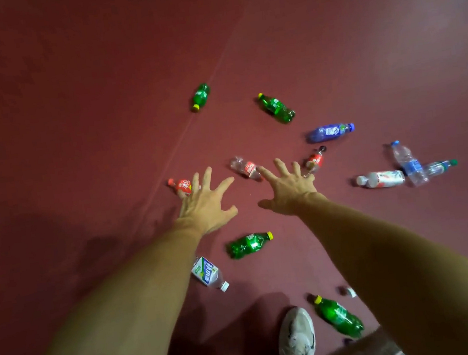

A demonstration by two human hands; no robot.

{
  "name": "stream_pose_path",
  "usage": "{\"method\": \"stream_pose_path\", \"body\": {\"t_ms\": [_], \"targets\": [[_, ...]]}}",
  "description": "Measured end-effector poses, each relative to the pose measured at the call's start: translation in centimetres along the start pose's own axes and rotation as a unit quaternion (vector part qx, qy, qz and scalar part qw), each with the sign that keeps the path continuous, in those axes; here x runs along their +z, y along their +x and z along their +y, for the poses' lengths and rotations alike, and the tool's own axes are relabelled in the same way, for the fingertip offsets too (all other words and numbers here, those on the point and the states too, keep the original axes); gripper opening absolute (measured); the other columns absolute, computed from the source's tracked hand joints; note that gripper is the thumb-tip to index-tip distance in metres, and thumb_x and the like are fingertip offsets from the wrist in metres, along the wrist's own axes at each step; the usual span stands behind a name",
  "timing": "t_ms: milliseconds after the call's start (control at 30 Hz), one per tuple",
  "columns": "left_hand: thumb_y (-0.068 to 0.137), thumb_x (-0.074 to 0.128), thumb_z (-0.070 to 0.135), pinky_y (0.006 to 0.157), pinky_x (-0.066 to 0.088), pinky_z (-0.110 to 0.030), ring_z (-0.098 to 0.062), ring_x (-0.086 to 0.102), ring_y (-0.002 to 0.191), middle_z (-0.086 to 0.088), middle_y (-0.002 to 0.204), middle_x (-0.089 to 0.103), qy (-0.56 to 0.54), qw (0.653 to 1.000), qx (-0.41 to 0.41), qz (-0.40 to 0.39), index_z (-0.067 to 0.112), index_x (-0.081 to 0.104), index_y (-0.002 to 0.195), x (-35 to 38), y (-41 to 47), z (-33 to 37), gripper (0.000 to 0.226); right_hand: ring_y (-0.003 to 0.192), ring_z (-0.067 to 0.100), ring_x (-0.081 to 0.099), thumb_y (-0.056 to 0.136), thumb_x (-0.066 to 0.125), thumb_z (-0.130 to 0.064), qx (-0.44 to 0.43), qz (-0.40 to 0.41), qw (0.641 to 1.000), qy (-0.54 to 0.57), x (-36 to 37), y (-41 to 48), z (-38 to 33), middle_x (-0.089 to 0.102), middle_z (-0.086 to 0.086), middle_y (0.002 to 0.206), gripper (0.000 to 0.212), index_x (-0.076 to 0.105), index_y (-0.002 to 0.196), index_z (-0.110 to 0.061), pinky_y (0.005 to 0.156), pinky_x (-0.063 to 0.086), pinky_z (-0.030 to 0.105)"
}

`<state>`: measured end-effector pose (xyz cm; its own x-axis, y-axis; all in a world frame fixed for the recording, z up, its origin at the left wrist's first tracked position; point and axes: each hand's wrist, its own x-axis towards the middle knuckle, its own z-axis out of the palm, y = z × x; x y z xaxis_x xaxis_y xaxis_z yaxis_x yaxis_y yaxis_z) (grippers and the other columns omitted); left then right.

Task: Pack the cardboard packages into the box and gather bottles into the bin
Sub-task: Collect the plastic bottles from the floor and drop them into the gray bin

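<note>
Several plastic bottles lie scattered on a dark red floor (69,109). My left hand (205,203) reaches forward with fingers spread, partly covering a red-labelled bottle (181,185). My right hand (287,186) is also spread and holds nothing; its fingertips are near a clear red-labelled bottle (245,168) and another red-labelled bottle (314,162). A green bottle (249,244) lies below my hands. Farther off lie two green bottles (200,96) (276,107) and a blue one (329,132). No box, bin or cardboard package is in view.
Three clear water bottles (404,169) lie in a cluster at the right. A white-labelled bottle (208,273) and a green bottle (339,317) lie near my white shoe (297,340). A thin seam (190,123) runs diagonally across the floor.
</note>
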<state>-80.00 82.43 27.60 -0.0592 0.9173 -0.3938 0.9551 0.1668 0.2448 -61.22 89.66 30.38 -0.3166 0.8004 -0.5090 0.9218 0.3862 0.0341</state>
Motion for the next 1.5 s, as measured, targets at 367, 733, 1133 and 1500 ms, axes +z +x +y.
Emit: {"method": "stream_pose_path", "body": {"t_ms": [367,733,1133,1500], "targets": [[0.084,0.063,0.058,0.119,0.008,-0.059,-0.028,-0.008,0.152,-0.005,0.166,-0.008,0.007,0.995,0.026,-0.091,0.048,0.021,0.152,27.6,7.5,-10.6,0.081,0.150,0.039,0.007,0.082,0.063,-0.069,-0.079,-0.080,0.994,0.015,24.8,14.2,-4.1,0.000,-0.005,0.167,0.098,0.003,0.156,-0.048,0.107,0.025,0.071],[0.088,0.048,0.073,0.117,-0.007,-0.064,-0.025,-0.008,0.153,-0.005,0.167,0.003,0.015,0.999,-0.010,-0.043,0.043,0.038,0.147,32.4,6.9,-12.9,0.067,0.153,0.034,0.000,0.097,0.050,-0.057,-0.116,-0.122,0.986,0.009,32.3,16.6,-6.2,-0.002,-0.005,0.168,0.074,0.006,0.156,-0.048,0.109,0.012,0.077],[0.073,0.058,0.082,0.111,-0.015,-0.069,-0.024,-0.016,0.152,0.000,0.167,-0.009,0.081,0.978,0.044,-0.188,0.053,0.038,0.143,32.3,6.7,-14.4,0.079,0.151,0.032,0.009,0.093,0.058,-0.052,-0.124,-0.110,0.986,0.006,33.7,16.0,-4.2,-0.001,0.004,0.167,0.088,-0.004,0.156,-0.045,0.111,0.023,0.070],[0.080,0.062,0.070,0.116,0.005,-0.067,-0.021,0.008,0.152,-0.001,0.165,0.014,0.013,0.994,0.016,-0.108,0.046,0.039,0.144,31.1,6.8,-13.3,0.073,0.134,0.036,0.041,0.099,0.052,-0.031,-0.091,-0.061,0.994,0.013,32.2,17.2,-5.9,0.036,0.009,0.149,0.078,0.001,0.158,-0.034,0.100,0.046,0.053]]}}
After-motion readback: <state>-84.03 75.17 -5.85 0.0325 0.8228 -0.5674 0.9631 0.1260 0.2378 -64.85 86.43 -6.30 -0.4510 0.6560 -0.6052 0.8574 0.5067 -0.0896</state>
